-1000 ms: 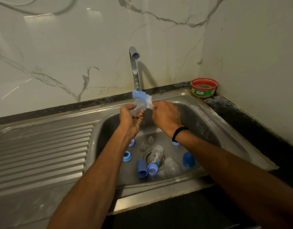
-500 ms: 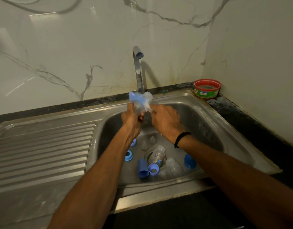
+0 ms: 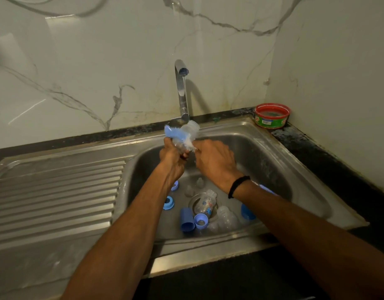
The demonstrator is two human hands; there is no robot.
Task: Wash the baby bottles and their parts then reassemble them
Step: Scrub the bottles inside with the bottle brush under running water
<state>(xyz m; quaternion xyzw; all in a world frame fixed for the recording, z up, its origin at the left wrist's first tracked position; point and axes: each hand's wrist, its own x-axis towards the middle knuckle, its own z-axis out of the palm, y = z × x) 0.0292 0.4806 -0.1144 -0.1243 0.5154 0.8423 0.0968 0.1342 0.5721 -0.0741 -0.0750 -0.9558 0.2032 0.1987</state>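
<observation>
Clear bottle [image 3: 190,128] is gripped in the left hand [image 3: 172,158], sticking out above the fist, over the far side of the sink [image 3: 273,152], under the faucet [image 3: 181,89]. Long axis tilted, mouth pointing up and right. Blue-white brush [image 3: 175,135] lies across its body. Right hand [image 3: 214,162], just right, seems to pinch the brush handle; blurred there.

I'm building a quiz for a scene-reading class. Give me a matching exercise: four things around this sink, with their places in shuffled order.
Things:
1 brush
2 red tub
3 printed bottle
4 blue cap

Places:
A over the drain
B on the counter, in the corner
C against the clear bottle in the left hand
D on its side in the sink, left of the drain

Pairs: 1-C, 2-B, 3-A, 4-D
</observation>
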